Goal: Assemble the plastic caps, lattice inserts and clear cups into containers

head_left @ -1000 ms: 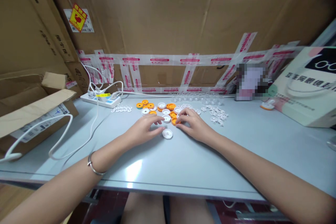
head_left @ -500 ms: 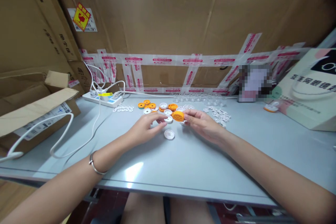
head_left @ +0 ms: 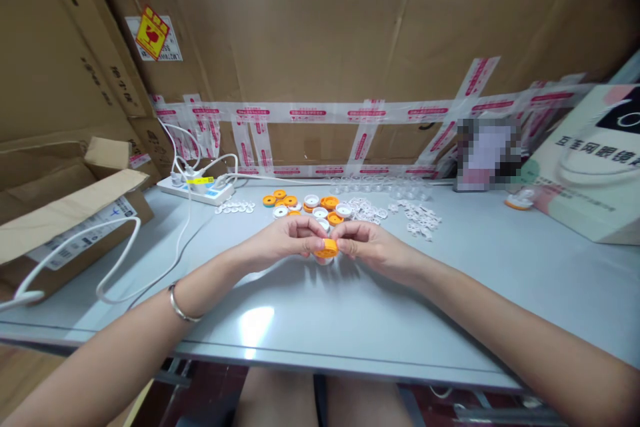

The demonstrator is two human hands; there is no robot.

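Between the left hand (head_left: 287, 241) and the right hand (head_left: 376, 247), low over the grey table (head_left: 320, 333), I have one orange disc (head_left: 328, 249). Both grips are narrow: each hand pinches one edge, thumb on the camera side, the other fingers curled behind. The disc looks tilted, one face partly toward the camera, its marks too small to make out. Just below the fingertips, mostly hidden by the disc, the near rim of a white dish (head_left: 327, 261) shows; I cannot tell whether the two touch.

As I judge it, the step in hand is steadying and turning the disc between both thumbs. It calls for light, even pressure on opposite edges, thumbs level, fingers off the middle of the face. Squeezing harder on one side risks tipping the disc out of the pinch or nudging the white dish beneath.

Just beyond the fingertips, orange and white caps (head_left: 311, 202) crowd together. Past the right hand lie small white parts (head_left: 421, 220), and behind those, transparent domes (head_left: 380, 187). Beyond the left hand sit white pieces (head_left: 235, 207), then a power strip (head_left: 210, 195). Well right of the right hand, an orange-and-white item (head_left: 521, 200) rests near a pale box (head_left: 580, 180).
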